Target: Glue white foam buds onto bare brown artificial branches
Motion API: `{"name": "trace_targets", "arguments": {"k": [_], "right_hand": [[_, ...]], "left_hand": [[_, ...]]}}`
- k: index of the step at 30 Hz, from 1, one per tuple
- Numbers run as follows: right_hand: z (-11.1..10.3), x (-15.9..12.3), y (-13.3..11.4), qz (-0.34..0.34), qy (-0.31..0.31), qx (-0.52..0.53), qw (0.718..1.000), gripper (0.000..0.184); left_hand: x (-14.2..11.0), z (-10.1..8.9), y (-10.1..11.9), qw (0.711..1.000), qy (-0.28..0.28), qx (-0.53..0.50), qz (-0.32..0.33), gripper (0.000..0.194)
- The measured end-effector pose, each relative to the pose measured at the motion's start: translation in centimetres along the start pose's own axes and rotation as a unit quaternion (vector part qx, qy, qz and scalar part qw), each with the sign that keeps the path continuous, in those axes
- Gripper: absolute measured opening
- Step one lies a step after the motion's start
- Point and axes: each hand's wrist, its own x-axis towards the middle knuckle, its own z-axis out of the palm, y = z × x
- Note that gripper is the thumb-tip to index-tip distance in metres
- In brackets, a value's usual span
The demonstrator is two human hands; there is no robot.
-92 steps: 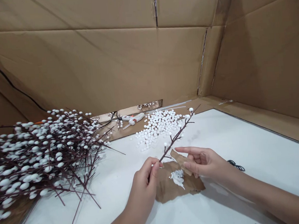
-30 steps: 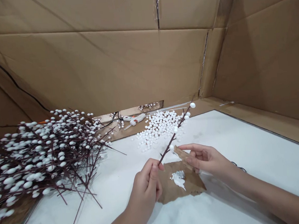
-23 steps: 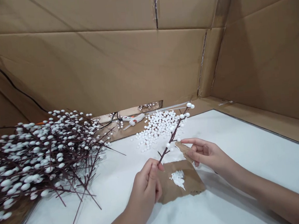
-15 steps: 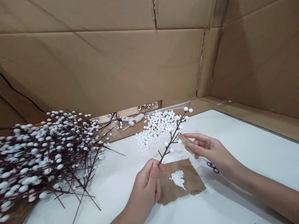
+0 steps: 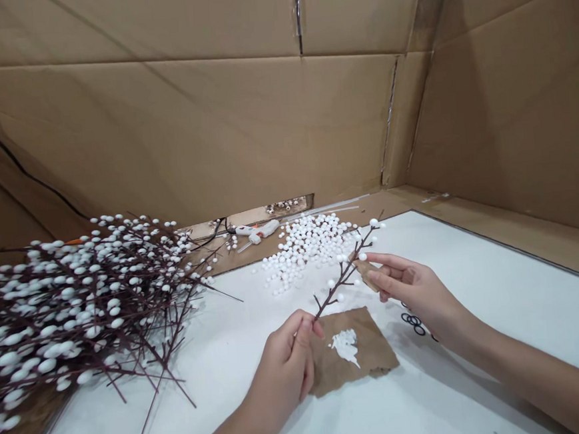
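Note:
My left hand (image 5: 289, 356) pinches the lower end of a brown artificial berry branch (image 5: 343, 277), which slants up to the right and carries several white berries. Between the thumb and fingers of my right hand (image 5: 415, 290) is a small folded piece of cardboard (image 5: 367, 274), held close against the branch's upper part; whether they touch I cannot tell. Below the branch, a brown cardboard sheet (image 5: 374, 344) lies on the white table with a smear of white paste (image 5: 345, 346) on it.
A large heap of white-berried branches (image 5: 90, 299) fills the left side. Loose white berries (image 5: 306, 246) are piled at the back, near a white glue gun (image 5: 256, 232). Several black rings (image 5: 414, 322) lie beside my right wrist. Cardboard walls (image 5: 212, 129) enclose the table (image 5: 514, 273).
The branch has tilted further right and its tip has dropped a little. My left hand has shifted slightly right, and my right hand with the cardboard piece has also moved a little right.

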Motion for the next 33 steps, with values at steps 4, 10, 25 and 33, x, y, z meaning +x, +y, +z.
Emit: {"name": "trace_targets", "arguments": {"k": [4,10,25,33], "right_hand": [[-0.02,-0.16,-0.2,0.002,-0.002,-0.011,1.0,0.043],[0.07,-0.19,-0.32,-0.005,0.0,-0.016,1.0,0.044],[0.03,-0.17,-0.38,-0.009,0.0,-0.022,1.0,0.046],[0.03,-0.19,-0.41,-0.012,0.0,-0.028,1.0,0.047]], "left_hand": [[0.05,0.03,-0.01,1.0,0.005,0.007,-0.004,0.034],[0.07,0.03,-0.11,1.0,0.01,0.007,-0.008,0.034],[0.04,-0.03,-0.11,0.999,0.028,0.016,-0.005,0.034],[0.08,-0.03,-0.18,0.999,0.036,0.014,-0.003,0.034]]}}
